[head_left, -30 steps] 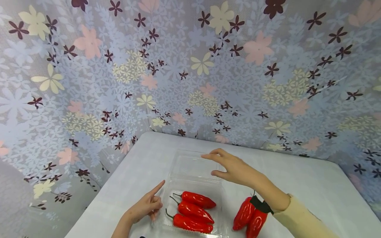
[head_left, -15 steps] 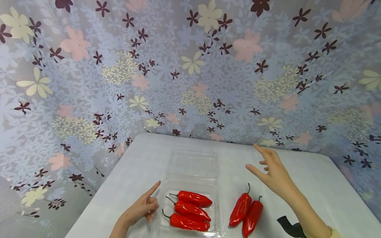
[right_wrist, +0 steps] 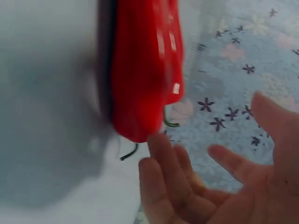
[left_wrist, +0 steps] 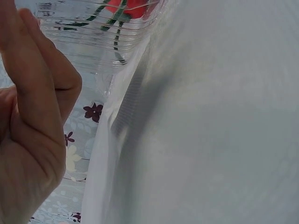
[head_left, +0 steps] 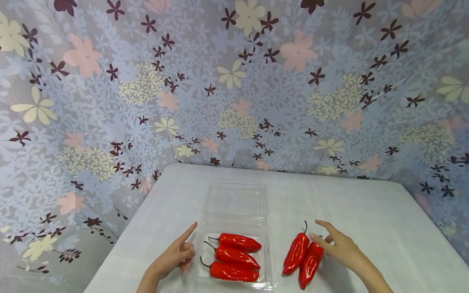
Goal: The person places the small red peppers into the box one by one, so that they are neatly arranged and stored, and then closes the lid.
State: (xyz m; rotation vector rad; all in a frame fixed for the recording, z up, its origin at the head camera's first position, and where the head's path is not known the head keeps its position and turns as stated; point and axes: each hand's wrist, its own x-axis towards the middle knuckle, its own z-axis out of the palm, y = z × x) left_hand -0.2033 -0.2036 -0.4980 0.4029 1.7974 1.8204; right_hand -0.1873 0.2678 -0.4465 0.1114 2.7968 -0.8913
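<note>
A clear plastic clamshell box [head_left: 269,254] lies with its lid [head_left: 235,202] folded back. In it three red peppers [head_left: 237,259] lie side by side, stems to the left. At the box's left edge is my left hand [head_left: 176,254], index finger straight and the other fingers bent; in the left wrist view this hand [left_wrist: 39,98] is beside the ribbed wall. To the right of the box, two more red peppers lie on the table, one left [head_left: 296,253] and one right [head_left: 310,266]. My right hand [head_left: 340,246] is spread at the right pepper's stem end, thumb overlapping it.
The table has a white cover [head_left: 370,211]. Behind it and to the left hangs a flowered cloth [head_left: 205,101], close to the table's back edge. The folded-back lid takes up room behind the box.
My right hand has moved from over the lid out to the right, then down to the two loose peppers. The left hand stays by the box. The view has shifted slightly.
</note>
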